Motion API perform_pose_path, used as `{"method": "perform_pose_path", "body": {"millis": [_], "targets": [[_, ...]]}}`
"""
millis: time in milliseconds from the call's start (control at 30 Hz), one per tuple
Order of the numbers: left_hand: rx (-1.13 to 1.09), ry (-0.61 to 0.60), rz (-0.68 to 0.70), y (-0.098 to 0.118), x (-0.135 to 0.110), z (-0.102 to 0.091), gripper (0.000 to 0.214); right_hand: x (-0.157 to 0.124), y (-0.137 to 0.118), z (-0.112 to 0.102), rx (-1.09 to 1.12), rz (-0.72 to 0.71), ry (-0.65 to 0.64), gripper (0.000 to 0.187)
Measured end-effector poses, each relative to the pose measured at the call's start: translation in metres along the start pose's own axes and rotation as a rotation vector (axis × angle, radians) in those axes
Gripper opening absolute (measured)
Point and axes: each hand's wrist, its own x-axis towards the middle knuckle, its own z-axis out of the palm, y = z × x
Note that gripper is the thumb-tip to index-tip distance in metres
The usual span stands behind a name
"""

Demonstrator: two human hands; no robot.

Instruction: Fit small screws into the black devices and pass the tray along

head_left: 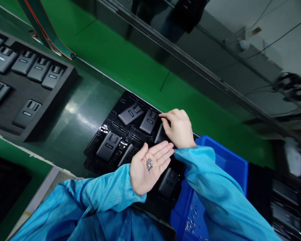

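Note:
My left hand lies palm up with fingers stretched out, and a small heap of tiny metal screws rests in the palm. It hovers over a glossy black plastic tray that holds several dark grey device shells. My right hand reaches over the tray's far right part, its fingertips pinched together at a shell there; whatever they pinch is too small to make out. Both arms wear blue sleeves.
A dark foam tray with several more grey shells sits at the left on the green belt. A blue plastic bin with loose screws at its bottom stands at the right under my right arm. A metal rail runs behind.

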Motion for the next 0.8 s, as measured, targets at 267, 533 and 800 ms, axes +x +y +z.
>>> {"method": "perform_pose_path", "body": {"millis": [267, 533, 800], "targets": [[-0.016, -0.034, 0.007, 0.001, 0.003, -0.003, 0.063, -0.017, 0.003, 0.0, 0.026, -0.021, -0.036, 0.041], [0.009, -0.057, 0.01, 0.004, 0.003, 0.0, 0.067, -0.012, -0.001, 0.004, 0.048, 0.035, -0.096, 0.048], [-0.009, -0.017, 0.024, 0.003, 0.003, 0.002, 0.063, -0.032, -0.032, -0.052, 0.185, -0.033, 0.131, 0.02]]}}
